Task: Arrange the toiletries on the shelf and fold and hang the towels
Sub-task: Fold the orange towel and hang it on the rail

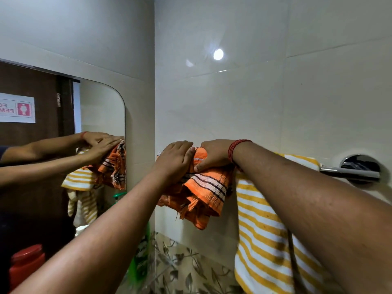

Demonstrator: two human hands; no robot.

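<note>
An orange towel with white and dark stripes and a frayed fringe hangs folded over the left end of a chrome towel rail. My left hand lies flat on its top left part. My right hand, with red threads at the wrist, presses the towel's top, thumb along the front. A yellow and white striped towel hangs on the same rail just to the right, partly behind my right forearm. The rail under the towels is hidden.
A mirror on the left wall reflects both hands, both towels and a door with a sign. Below it stand a red container and a green bottle, partly behind my left arm. Cream tiles cover the walls, with a leaf-pattern band lower down.
</note>
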